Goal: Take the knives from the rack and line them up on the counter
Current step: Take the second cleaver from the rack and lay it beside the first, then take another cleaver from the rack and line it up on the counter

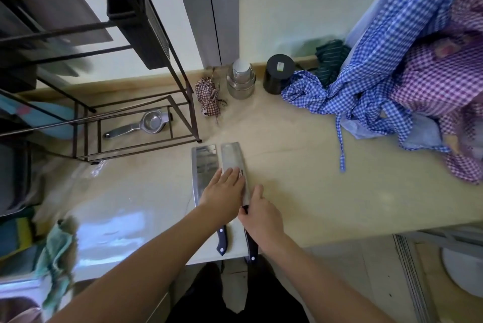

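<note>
Your left hand (223, 189) lies flat and open, steadying both cleavers (206, 166) on the tabletop (300, 192); your right hand (261, 215) grips the right cleaver's handle (251, 247), squaring the pair parallel.

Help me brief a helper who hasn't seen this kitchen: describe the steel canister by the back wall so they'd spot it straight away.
On the beige counter, look along the back wall just right of the dark metal rack. The steel canister stands between a small bundled checked cloth and a black cylindrical container. It alone is shiny metal with a pale lid.
</note>
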